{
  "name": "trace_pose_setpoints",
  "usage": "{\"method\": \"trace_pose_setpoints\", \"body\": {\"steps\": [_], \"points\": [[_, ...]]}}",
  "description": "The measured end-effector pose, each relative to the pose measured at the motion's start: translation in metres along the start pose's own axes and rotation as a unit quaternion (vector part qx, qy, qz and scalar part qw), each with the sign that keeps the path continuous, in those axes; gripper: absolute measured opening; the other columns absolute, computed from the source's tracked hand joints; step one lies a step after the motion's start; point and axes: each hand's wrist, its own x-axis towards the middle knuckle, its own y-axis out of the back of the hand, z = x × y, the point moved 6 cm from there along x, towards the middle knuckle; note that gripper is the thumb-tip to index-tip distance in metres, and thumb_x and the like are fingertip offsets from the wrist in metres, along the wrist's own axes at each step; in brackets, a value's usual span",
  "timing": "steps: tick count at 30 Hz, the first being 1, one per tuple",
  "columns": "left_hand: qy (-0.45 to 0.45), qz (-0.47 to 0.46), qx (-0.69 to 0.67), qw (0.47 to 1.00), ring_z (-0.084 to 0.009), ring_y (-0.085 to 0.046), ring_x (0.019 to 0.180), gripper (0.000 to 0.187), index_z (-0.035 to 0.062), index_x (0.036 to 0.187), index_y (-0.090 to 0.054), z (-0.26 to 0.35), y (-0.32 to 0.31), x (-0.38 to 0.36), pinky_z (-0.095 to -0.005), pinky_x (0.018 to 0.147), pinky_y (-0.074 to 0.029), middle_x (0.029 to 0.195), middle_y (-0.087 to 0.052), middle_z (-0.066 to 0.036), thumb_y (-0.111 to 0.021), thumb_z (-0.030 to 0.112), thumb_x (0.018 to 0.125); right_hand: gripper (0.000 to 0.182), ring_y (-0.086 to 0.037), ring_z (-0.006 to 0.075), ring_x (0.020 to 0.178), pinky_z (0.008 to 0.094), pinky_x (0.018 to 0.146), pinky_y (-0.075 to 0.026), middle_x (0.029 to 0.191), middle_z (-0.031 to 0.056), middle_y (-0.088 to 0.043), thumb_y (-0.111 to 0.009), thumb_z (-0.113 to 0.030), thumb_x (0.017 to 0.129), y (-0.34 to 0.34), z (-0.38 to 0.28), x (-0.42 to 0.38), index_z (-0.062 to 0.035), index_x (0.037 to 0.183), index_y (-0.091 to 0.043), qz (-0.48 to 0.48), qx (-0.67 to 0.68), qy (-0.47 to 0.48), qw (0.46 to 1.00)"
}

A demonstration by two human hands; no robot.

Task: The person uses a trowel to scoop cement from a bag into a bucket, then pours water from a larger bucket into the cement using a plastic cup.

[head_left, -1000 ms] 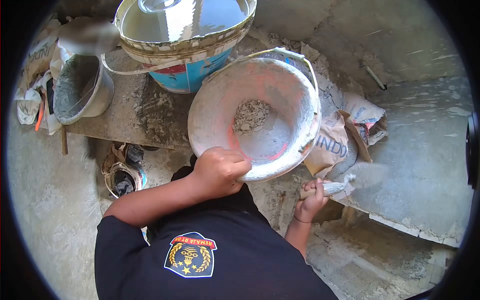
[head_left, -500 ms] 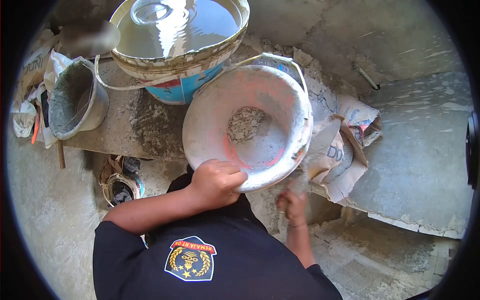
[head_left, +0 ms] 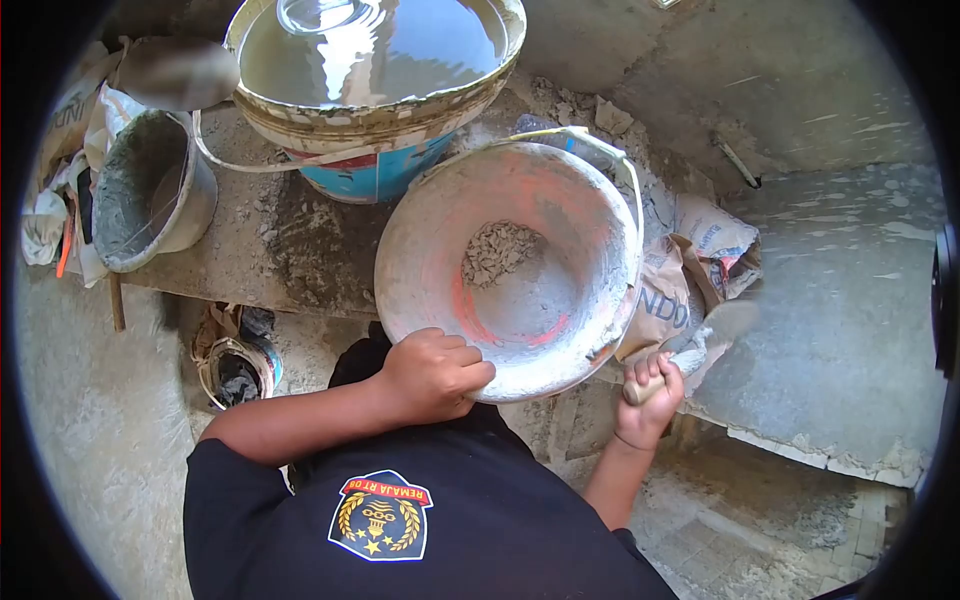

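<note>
My left hand (head_left: 437, 372) is closed over the near rim of a whitish bucket (head_left: 420, 250) with faded red inside, tilted so its mouth faces me. A small heap of grey crumbly material (head_left: 498, 252) lies at the bottom. In my right hand (head_left: 652, 405) is a trowel (head_left: 690, 355), my fingers wrapped round its wooden handle. Its blade points right, smeared by motion, in front of an opened paper cement bag (head_left: 662, 285). The bucket's handle (head_left: 628, 170) stands up along the far right rim.
A large bucket of cloudy water (head_left: 370, 70) stands behind. To the left is a cement-crusted bucket (head_left: 150, 190) beside sacks. A small pail (head_left: 240, 375) sits lower down. A concrete ledge (head_left: 840, 300) extends right, with a broken edge.
My right hand has risen and moved right with the trowel, from below the bucket's rim to beside the bag. My left hand keeps its hold; the bucket sits slightly lower and further right in view.
</note>
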Motion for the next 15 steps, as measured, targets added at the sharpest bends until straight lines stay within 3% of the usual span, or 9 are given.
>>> {"method": "trace_pose_setpoints", "body": {"steps": [2,3,5,6,9,10,13,15], "points": [[-0.001,-0.004,-0.005,1.000,-0.0196,-0.060,0.059,0.023,0.0122,0.076,-0.063,0.004,-0.003,0.001,-0.0344,0.051,-0.044,0.064,-0.058,0.000,-0.068,0.011,0.054,0.015,-0.047,0.0155,0.046,0.0291,0.041,-0.042,0.065,0.0056,-0.052,-0.052,-0.005,0.082,0.006,0.021,-0.003,-0.0044,0.097,-0.048,0.068,-0.141,0.042,0.987],[-0.006,-0.010,-0.004,1.000,-0.0196,-0.060,0.059,0.023,0.0120,0.076,-0.063,0.003,-0.003,0.004,-0.0345,0.051,-0.044,0.064,-0.058,0.000,-0.068,0.010,0.054,0.015,-0.047,0.0155,0.046,0.0291,0.041,-0.042,0.065,0.0056,-0.052,-0.052,-0.005,0.082,0.003,0.027,-0.011,-0.0044,0.097,-0.048,0.065,-0.138,0.047,0.987],[0.002,0.007,-0.011,1.000,-0.0201,-0.060,0.058,0.023,0.0117,0.076,-0.063,-0.002,0.002,0.003,-0.0346,0.051,-0.045,0.064,-0.058,-0.001,-0.068,0.010,0.054,0.016,-0.048,0.0155,0.047,0.0299,0.043,-0.043,0.067,0.0061,-0.053,-0.050,-0.003,0.080,-0.012,0.052,-0.037,-0.0044,0.095,-0.048,-0.118,-0.186,-0.080,0.972],[0.015,0.022,-0.021,0.999,-0.0205,-0.060,0.058,0.023,0.0113,0.076,-0.063,-0.006,0.004,0.002,-0.0347,0.051,-0.045,0.063,-0.057,-0.001,-0.068,0.009,0.054,0.017,-0.048,0.0161,0.048,0.0321,0.044,-0.044,0.068,0.0065,-0.053,-0.049,-0.002,0.078,0.002,0.036,-0.023,-0.0043,0.095,-0.048,-0.109,-0.231,-0.038,0.966],[0.004,0.009,-0.021,1.000,-0.0217,-0.061,0.058,0.024,0.0106,0.076,-0.063,-0.007,0.005,-0.002,-0.0354,0.052,-0.046,0.064,-0.058,-0.002,-0.069,0.009,0.053,0.019,-0.047,0.0164,0.047,0.0324,0.044,-0.044,0.067,0.0067,-0.053,-0.049,-0.002,0.079,0.020,-0.005,-0.002,-0.0043,0.097,-0.047,0.032,-0.008,0.113,0.993],[0.003,0.005,-0.022,1.000,-0.0217,-0.061,0.058,0.024,0.0106,0.076,-0.063,-0.005,0.004,-0.003,-0.0354,0.052,-0.046,0.064,-0.058,-0.002,-0.069,0.009,0.053,0.019,-0.047,0.0164,0.047,0.0324,0.044,-0.044,0.067,0.0067,-0.053,-0.049,-0.002,0.079,0.024,0.001,-0.001,-0.0043,0.097,-0.047,0.036,-0.006,0.113,0.993],[-0.006,0.000,-0.023,1.000,-0.0224,-0.061,0.058,0.023,0.0106,0.076,-0.064,-0.004,0.003,0.001,-0.0356,0.052,-0.046,0.064,-0.058,-0.002,-0.069,0.010,0.053,0.020,-0.047,0.0158,0.048,0.0308,0.045,-0.043,0.066,0.0068,-0.052,-0.048,-0.003,0.080,0.015,0.036,-0.007,-0.0056,0.100,-0.044,-0.029,-0.109,0.049,0.992],[0.009,0.017,-0.030,0.999,-0.0224,-0.060,0.058,0.023,0.0110,0.075,-0.062,-0.007,0.007,-0.001,-0.0356,0.052,-0.045,0.063,-0.057,-0.002,-0.068,0.009,0.053,0.011,-0.047,0.0149,0.049,0.0294,0.047,-0.041,0.064,0.0065,-0.052,-0.048,-0.005,0.082,-0.018,0.063,-0.038,-0.0065,0.092,-0.045,-0.183,-0.197,-0.056,0.962]]}}
